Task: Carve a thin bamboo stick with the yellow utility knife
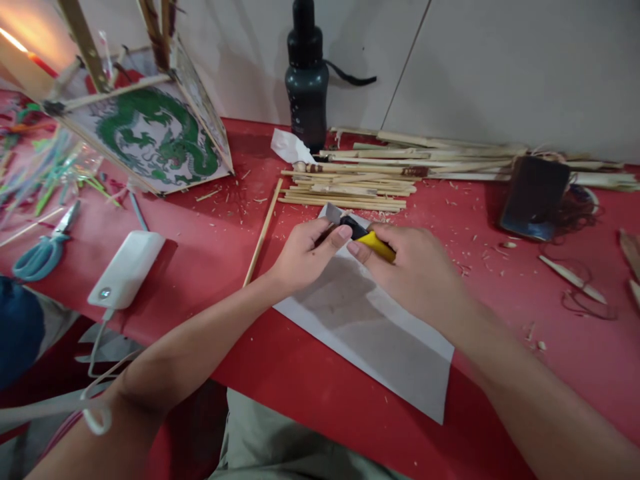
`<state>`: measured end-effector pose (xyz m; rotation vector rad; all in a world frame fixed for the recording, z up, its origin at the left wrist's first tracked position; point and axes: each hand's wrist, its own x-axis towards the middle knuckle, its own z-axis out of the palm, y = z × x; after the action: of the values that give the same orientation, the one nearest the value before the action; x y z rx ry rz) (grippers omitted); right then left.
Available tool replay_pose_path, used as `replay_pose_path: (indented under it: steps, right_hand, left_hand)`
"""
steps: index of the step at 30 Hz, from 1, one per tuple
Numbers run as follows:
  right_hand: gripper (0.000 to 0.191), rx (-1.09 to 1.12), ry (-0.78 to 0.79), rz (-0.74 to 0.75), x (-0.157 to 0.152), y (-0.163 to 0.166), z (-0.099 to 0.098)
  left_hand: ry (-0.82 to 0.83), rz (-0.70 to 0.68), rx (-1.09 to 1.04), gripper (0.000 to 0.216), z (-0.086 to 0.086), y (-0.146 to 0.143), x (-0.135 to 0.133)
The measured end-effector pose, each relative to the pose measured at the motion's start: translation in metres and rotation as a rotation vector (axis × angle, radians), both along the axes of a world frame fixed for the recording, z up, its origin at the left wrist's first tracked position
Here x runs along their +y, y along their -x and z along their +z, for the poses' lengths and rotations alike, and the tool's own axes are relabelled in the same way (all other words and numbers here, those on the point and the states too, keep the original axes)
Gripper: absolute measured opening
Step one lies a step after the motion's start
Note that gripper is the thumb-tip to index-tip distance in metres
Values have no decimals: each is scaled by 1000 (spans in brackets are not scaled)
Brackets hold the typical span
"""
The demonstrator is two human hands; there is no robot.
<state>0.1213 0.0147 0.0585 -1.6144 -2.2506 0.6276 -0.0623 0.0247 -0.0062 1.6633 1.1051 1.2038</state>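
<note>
My right hand (413, 260) is closed around the yellow body of a yellow-and-black utility knife (381, 247). My left hand (313, 250) is closed too, its thumb pressed on the knife's black end. The blade does not show, and the left fingertips are partly hidden behind the thumb. Beneath both hands a white sheet of paper (400, 353) lies slantwise on the red table (310, 387), its far end showing just past the knife. A single thin bamboo stick (263, 230) rests on the table to the left of my left hand.
Bamboo sticks (350, 190) lie stacked beyond the paper, near a dark bottle (307, 87). A dragon lantern (155, 137), scissors (47, 247) and a white power bank (127, 267) with a cable are at left. A phone (535, 197) and shavings are at right.
</note>
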Motion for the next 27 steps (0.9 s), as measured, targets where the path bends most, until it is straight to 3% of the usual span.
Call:
replay_pose_path:
  steps: [10, 20, 27]
  right_hand:
    - [33, -201, -90, -78, -2, 6, -7]
    - [52, 338, 296, 20, -1, 4, -6]
    - [53, 416, 323, 46, 1, 3, -10]
  left_hand:
    - [119, 105, 100, 62, 0, 1, 0]
    - [11, 148, 353, 58, 9, 2, -7]
    - [-15, 180, 292, 52, 7, 2, -7]
